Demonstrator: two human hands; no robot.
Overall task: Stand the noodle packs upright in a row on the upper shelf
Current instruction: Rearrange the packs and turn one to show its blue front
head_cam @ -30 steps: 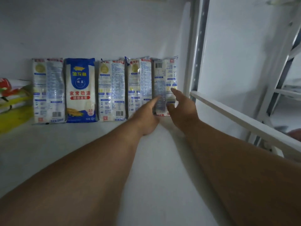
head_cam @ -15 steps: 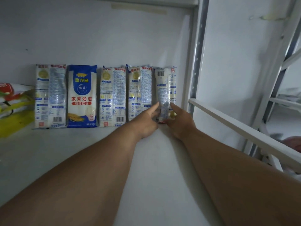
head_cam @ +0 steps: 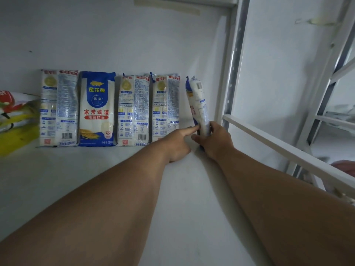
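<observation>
Several blue-and-white noodle packs stand upright in a row against the back wall of the white shelf (head_cam: 107,169). One pack (head_cam: 97,109) shows its blue front; the others show their printed backs. The rightmost pack (head_cam: 198,100) is turned edge-on and leans slightly, apart from the row. My right hand (head_cam: 215,141) grips its lower end. My left hand (head_cam: 177,141) touches the same pack's base with its fingertips from the left.
A red, green and yellow bag (head_cam: 13,120) lies at the shelf's left end. A white metal upright (head_cam: 233,60) and a side rail (head_cam: 284,146) bound the shelf on the right, with more racking beyond.
The rightmost pack has been turned from facing forward to edge-on and pulled away from its neighbour. Both hands moved down to its base, and my right hand has closed around it.
</observation>
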